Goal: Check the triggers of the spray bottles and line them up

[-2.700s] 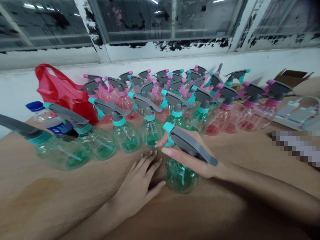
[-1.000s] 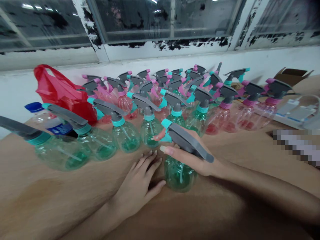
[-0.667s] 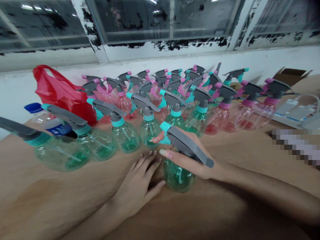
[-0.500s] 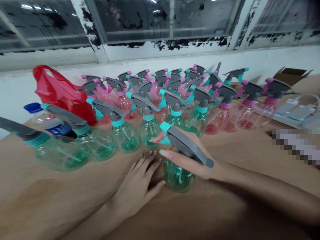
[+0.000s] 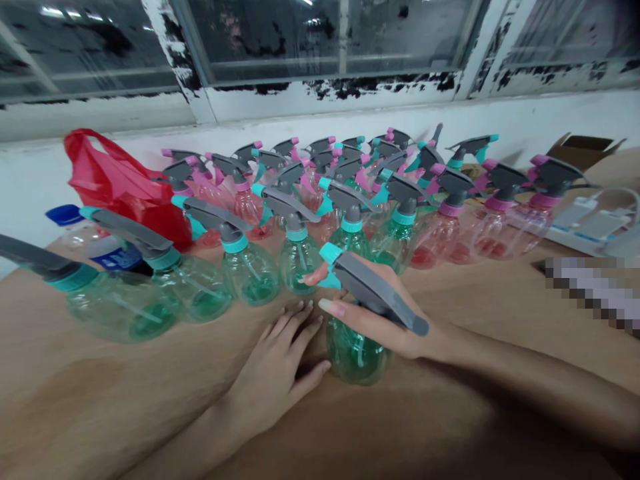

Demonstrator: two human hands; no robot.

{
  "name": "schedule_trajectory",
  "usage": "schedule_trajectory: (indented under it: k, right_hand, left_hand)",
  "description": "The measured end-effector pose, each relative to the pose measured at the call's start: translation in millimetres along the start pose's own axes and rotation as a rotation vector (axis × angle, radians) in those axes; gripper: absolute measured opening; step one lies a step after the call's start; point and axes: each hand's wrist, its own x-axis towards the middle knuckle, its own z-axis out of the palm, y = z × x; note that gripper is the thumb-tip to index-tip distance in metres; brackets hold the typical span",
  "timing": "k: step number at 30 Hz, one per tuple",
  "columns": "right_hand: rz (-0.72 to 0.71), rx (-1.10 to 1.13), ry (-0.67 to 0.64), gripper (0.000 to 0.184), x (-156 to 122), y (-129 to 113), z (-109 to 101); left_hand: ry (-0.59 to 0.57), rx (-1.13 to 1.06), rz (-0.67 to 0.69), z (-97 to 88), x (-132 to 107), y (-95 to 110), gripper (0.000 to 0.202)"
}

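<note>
On the table [image 5: 75, 413], rests the left hand [image 5: 275, 370] empty and grasps the near green bottle [image 5: 357, 357] with the right hand [image 5: 387, 335], seemingly steadying it, needing a firm neck hold

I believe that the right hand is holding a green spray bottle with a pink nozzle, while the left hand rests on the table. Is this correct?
Not quite: the nozzle is turquoise, not pink, as the head view shows. The right hand is indeed holding a green spray bottle, while the left hand rests on the table.
</note>
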Motion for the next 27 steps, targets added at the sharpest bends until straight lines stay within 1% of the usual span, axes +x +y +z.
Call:
schedule_trajectory:
  k: [7,9,11,12,14,16,19,21,24,27]
  right_hand:
    - [-0.014,-0.011,-0.002,0.025,0.1,-0.3,-0.7]
    - [-0.031,-0.015,0.010,0.019,1.2,-2.1,-0.5]
    - [-0.041,-0.034,0.033,0.008,2.4,-4.8,-0.8]
    - [-0.044,-0.046,0.045,0.006,2.8,-6.0,-1.1]
    - [-0.047,-0.054,0.049,0.009,2.8,-7.0,-1.6]
    - [-0.040,-0.036,0.031,0.007,2.2,-6.1,-1.8]
    - [-0.018,-0.007,0.014,0.018,1.4,-3.2,-1.0]
    - [-0.009,0.002,0.014,0.022,1.2,-2.0,-0.3]
    - [0.001,0.005,0.009,0.023,1.2,-2.4,0.5]
    - [0.016,0.013,0.005,0.022,1.1,-3.6,0.7]
  left_hand:
    - [0.004,0.002,0.009,0.2,1.0,0.2,0.050]
    - [0.008,-0.004,0.011,0.3,1.5,0.1,0.050]
    - [0.007,-0.009,0.013,0.5,1.6,0.0,0.052]
    - [0.008,-0.010,0.014,0.5,1.6,0.0,0.053]
    - [0.006,-0.007,0.017,0.4,1.4,-0.1,0.053]
    - [0.000,-0.004,0.016,0.6,1.1,-0.1,0.051]
    - [-0.003,-0.007,0.012,1.8,0.4,-0.3,0.049]
    - [0.014,-0.009,0.006,3.1,0.0,-0.5,0.052]
    - [0.061,-0.021,-0.008,4.0,0.2,-0.9,0.056]
    - [0.067,-0.059,-0.015,2.2,0.9,-1.4,0.057]
